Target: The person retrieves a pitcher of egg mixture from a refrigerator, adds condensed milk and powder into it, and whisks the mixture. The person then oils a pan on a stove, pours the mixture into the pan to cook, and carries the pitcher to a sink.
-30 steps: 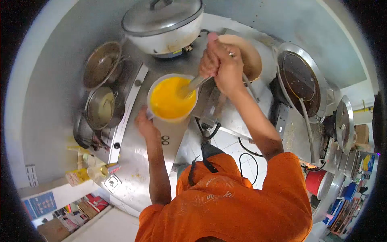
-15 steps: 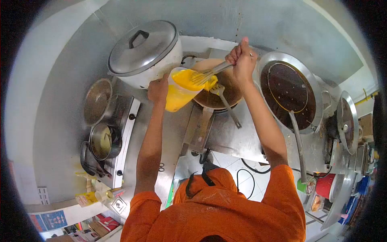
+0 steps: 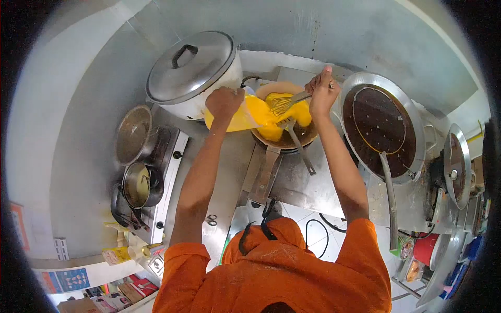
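My left hand (image 3: 224,106) is closed on a translucent plastic pitcher (image 3: 237,121), tipped to the right over a frying pan (image 3: 266,172). Thick yellow liquid (image 3: 270,129), like beaten egg, runs from it and spreads across the pan. In my right hand (image 3: 322,94) is the handle of a wire whisk (image 3: 284,104), its wires in or just above the yellow liquid. A slotted turner (image 3: 300,146) leans in the pan, its head partly coated and its handle over the near rim. The pitcher's grip is hidden behind my hand.
Behind left stands a large lidded pot (image 3: 190,68). To the right, a wide pan of dark oil (image 3: 378,130) holds a round wire skimmer (image 3: 389,198), its handle reaching toward me. A stove (image 3: 169,167) with smaller pans (image 3: 136,182) is at left; scissors (image 3: 211,220) lie on the counter.
The pitcher has tipped further and the yellow liquid now covers much of the pan. My right hand and whisk have lowered toward the pan.
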A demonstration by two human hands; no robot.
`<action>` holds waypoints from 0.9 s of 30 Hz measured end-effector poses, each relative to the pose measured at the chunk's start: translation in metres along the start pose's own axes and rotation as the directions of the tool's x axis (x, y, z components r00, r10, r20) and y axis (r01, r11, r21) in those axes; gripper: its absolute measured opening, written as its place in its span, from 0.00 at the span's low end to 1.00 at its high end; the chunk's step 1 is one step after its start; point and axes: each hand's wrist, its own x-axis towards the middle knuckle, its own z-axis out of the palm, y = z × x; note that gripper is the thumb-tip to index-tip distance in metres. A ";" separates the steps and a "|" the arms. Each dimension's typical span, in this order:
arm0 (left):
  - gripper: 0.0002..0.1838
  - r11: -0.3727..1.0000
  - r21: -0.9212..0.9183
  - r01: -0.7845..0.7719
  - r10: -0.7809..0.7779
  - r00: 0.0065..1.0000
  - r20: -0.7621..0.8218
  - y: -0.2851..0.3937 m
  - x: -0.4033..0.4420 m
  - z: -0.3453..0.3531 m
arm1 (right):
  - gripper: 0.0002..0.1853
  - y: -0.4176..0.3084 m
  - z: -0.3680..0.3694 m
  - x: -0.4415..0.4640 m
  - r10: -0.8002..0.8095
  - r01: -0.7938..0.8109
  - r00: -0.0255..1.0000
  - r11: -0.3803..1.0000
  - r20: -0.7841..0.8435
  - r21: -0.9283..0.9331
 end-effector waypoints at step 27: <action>0.26 0.961 -0.071 -0.269 0.259 0.958 -0.121 0.043 -0.012 -0.031 | 0.30 -0.070 0.032 -0.011 -0.059 0.061 0.997 0.997 0.053 -0.043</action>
